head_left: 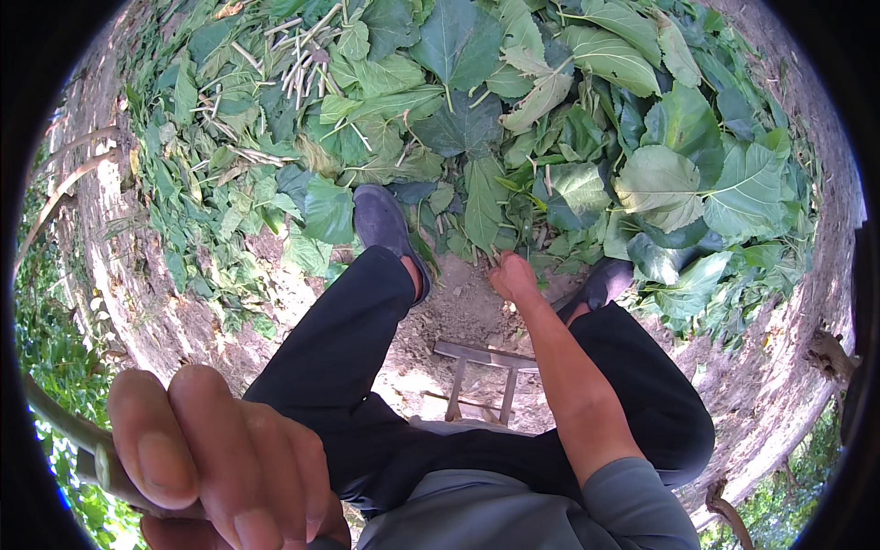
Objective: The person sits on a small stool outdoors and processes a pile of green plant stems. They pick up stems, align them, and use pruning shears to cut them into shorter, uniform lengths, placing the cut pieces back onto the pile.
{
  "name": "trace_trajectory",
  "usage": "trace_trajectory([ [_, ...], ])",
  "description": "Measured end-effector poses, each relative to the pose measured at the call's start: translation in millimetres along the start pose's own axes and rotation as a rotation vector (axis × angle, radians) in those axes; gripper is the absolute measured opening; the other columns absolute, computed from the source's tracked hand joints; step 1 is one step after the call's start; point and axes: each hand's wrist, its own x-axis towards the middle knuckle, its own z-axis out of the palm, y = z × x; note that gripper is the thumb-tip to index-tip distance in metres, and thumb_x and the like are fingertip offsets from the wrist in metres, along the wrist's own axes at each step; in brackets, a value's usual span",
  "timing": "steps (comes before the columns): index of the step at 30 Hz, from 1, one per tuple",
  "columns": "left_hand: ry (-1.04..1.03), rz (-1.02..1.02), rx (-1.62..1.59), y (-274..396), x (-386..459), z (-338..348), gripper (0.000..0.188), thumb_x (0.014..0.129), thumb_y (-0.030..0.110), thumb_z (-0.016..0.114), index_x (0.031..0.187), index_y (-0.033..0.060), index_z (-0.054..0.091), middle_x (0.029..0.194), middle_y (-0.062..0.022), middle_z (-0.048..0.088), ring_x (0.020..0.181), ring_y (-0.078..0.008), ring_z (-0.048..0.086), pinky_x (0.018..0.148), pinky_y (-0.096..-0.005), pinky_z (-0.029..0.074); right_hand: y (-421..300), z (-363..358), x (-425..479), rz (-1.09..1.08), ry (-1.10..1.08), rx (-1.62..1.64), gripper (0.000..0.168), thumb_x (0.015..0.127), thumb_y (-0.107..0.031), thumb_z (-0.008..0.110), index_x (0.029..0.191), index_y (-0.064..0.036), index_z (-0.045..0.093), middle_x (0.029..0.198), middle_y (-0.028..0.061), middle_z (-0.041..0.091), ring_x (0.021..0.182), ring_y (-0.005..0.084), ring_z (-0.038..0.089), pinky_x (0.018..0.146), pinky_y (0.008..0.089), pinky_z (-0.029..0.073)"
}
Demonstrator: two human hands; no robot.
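Very close to the camera, my left hand (240, 460) is raised at the lower left with its fingers curled. A brown branch (75, 430) passes behind its fingertips; whether the hand touches it or holds something, I cannot tell. Down between my feet, my right hand (512, 275) has its fingers pinched on the stem end of a long green leaf (483, 199) at the near edge of the leaf pile. Broad green leaves (457, 48) spread over the ground ahead, some turned pale side up. Several cut stems (302, 72) lie bundled on them.
My shoes, left (381, 220) and right (608, 282), stand at the pile's near edge. A low frame of wooden bars (481, 357) is on the bare soil (457, 302) between my legs. Curved branches (65, 185) stick up at the left, with a cut branch stub (828, 354) at the right.
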Motion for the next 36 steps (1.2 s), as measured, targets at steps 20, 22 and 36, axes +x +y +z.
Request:
trace_trajectory([
  [20, 0.044, -0.085, -0.037, -21.7, 4.6, 19.5, 0.029, 0.085, 0.009, 0.062, 0.109, -0.0055, 0.054, 0.076, -0.0101, 0.059, 0.055, -0.0136, 0.056, 0.046, -0.0241, 0.046, -83.9, -208.5, -121.8, -0.318, 0.037, 1.437, 0.011, 0.085, -0.005, 0.058, 0.094, -0.002, 0.054, 0.084, 0.0105, 0.065, 0.052, 0.0102, 0.055, 0.038, 0.0219, 0.041],
  [22, 0.004, -0.121, 0.026, -26.4, 6.2, 20.8, 0.026, 0.086, 0.011, 0.062, 0.107, -0.0027, 0.055, 0.077, -0.0088, 0.060, 0.058, -0.0131, 0.057, 0.046, -0.0248, 0.045, -99.4, -237.2, -149.6, -0.437, 0.025, 1.410, 0.010, 0.085, -0.006, 0.060, 0.094, -0.002, 0.056, 0.081, 0.0073, 0.064, 0.054, 0.0096, 0.057, 0.039, 0.0209, 0.041],
  [36, -0.084, -0.320, 0.232, -76.9, 22.2, 36.9, 0.023, 0.089, 0.015, 0.061, 0.107, 0.0003, 0.057, 0.103, -0.0090, 0.062, 0.093, -0.0183, 0.061, 0.079, -0.0338, 0.051, -149.2, -273.9, -235.1, -0.632, -0.012, 1.297, 0.012, 0.087, -0.013, 0.063, 0.090, -0.003, 0.057, 0.071, 0.0036, 0.060, 0.052, 0.0102, 0.058, 0.040, 0.0217, 0.041],
])
